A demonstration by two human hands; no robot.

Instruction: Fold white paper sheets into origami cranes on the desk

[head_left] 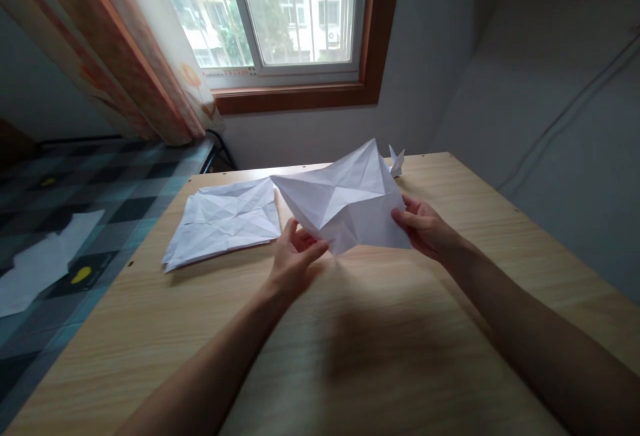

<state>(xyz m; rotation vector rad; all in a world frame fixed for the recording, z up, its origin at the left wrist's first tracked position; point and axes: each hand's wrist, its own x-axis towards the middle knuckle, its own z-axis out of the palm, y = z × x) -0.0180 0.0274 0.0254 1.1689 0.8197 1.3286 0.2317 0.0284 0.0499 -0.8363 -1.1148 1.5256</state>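
Observation:
Between my two hands a creased white sheet of paper (350, 186) is held up above the wooden table (280, 356), its surface bent along several fold lines. My left hand (297, 256) pinches the sheet's lower left edge between thumb and fingers. At the right edge, my right hand (423, 223) grips the paper with the thumb on top. To the left, a stack of creased white paper sheets (227, 219) lies flat on the table. Partly hidden behind the held sheet, a small folded paper figure (397, 161) with pointed tips stands near the far edge.
Left of the table is a surface with a checked cloth (125, 179), with loose white papers (45, 263) on it. A patterned curtain (135, 43) hangs by the barred window (295, 16). A cable (570, 113) runs along the right wall.

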